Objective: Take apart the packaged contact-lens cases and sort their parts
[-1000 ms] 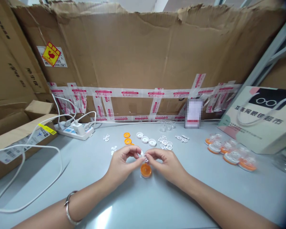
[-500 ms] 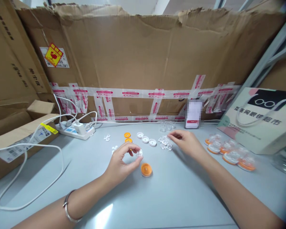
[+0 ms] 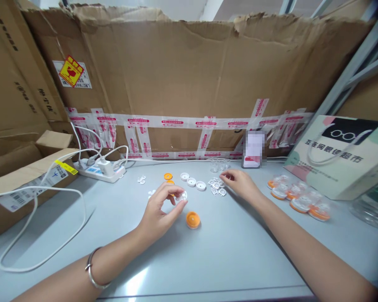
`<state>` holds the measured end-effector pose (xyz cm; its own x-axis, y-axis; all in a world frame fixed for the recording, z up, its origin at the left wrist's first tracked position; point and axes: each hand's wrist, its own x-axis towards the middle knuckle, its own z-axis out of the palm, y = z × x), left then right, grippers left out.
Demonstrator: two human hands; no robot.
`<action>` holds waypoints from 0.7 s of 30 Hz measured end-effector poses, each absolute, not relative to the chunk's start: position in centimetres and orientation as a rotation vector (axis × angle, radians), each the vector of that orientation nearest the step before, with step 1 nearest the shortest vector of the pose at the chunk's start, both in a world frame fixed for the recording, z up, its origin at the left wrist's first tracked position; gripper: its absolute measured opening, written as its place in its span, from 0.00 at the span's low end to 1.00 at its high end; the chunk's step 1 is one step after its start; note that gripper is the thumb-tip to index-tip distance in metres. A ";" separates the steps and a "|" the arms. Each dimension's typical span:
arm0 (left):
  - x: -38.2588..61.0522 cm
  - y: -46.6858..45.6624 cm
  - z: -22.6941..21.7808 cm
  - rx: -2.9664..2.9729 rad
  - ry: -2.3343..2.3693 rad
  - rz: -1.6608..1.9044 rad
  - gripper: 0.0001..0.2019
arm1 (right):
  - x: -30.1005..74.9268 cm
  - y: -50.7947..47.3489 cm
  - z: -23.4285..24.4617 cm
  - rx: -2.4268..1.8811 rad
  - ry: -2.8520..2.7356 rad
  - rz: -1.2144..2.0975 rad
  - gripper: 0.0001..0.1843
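Note:
Between the thumb and fingers of my left hand (image 3: 162, 208) is a small round clear-and-white plastic part (image 3: 182, 196), held above the table. Just below it lies an orange round cap with a white rim (image 3: 193, 219). My right hand (image 3: 239, 181) has its fingertips pinched together at the right edge of a pile of small white openwork plastic pieces (image 3: 216, 185); what they grip, if anything, I cannot make out. Three white rings (image 3: 191, 182) lie between the hands. Orange discs (image 3: 168, 176) sit behind my left hand, which partly covers them.
Several assembled orange-and-white pieces with clear tops (image 3: 297, 197) stand at right by a paper bag (image 3: 330, 159). A phone (image 3: 253, 149) leans against the cardboard (image 3: 182, 75). Clear parts (image 3: 219, 165) lie at the back. At left are a power strip (image 3: 102, 171), white cables and an open box (image 3: 34, 188).
My left hand has risen slightly with the small plastic part, which is turned a little differently. My right fingertips remain at the white pile. The view has shifted slightly.

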<state>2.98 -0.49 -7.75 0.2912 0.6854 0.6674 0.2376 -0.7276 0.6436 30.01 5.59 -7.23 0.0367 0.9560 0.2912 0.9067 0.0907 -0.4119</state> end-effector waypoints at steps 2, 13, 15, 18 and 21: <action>2.9 -0.6 -7.8 2.115 0.802 1.499 0.07 | 29.2 4.7 -6.7 -1.722 -1.843 0.121 0.14; 2.9 -0.8 -7.6 2.298 0.626 1.759 0.13 | 20.5 -1.9 -5.9 -0.957 -1.767 1.060 0.13; 3.0 -0.8 -7.7 2.372 0.579 1.703 0.13 | 20.1 -2.3 -6.1 -0.898 -1.692 1.193 0.12; 3.3 -0.8 -7.9 2.400 0.572 1.648 0.14 | 19.9 -2.5 -6.1 -0.921 -1.621 1.236 0.11; 3.6 -0.8 -7.9 2.411 0.625 1.550 0.17 | 20.5 -2.1 -5.6 -0.985 -1.640 1.142 0.11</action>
